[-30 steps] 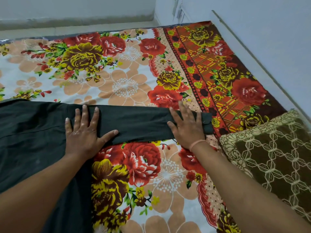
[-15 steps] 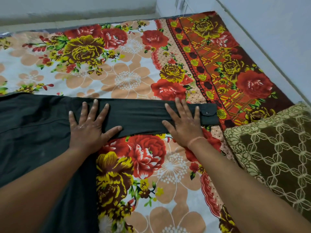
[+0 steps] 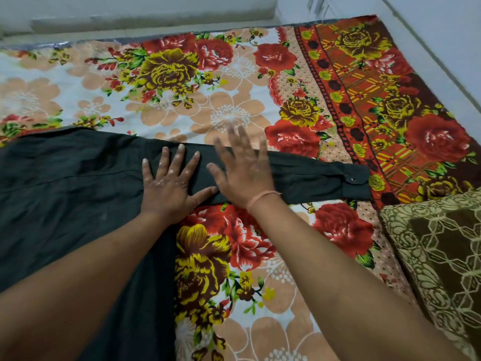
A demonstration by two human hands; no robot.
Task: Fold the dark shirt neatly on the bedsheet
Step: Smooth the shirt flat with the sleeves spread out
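The dark shirt (image 3: 65,204) lies flat on the floral bedsheet (image 3: 234,105), its body at the left. One sleeve (image 3: 312,178) stretches rightward and ends in a buttoned cuff (image 3: 355,182). My left hand (image 3: 170,186) rests flat with fingers spread where the sleeve joins the body. My right hand (image 3: 243,170) is right beside it on the sleeve, fingers apart and motion-blurred; a thin orange band circles its wrist. Neither hand grips any cloth.
A brown and cream patterned cushion (image 3: 437,256) lies at the right edge, close to the cuff. A pale wall (image 3: 442,35) runs along the bed's right side, and another bounds the far side.
My right hand has slid left along the sleeve from near the cuff to beside my left hand. The left hand stays where it was. The cuff now lies uncovered.
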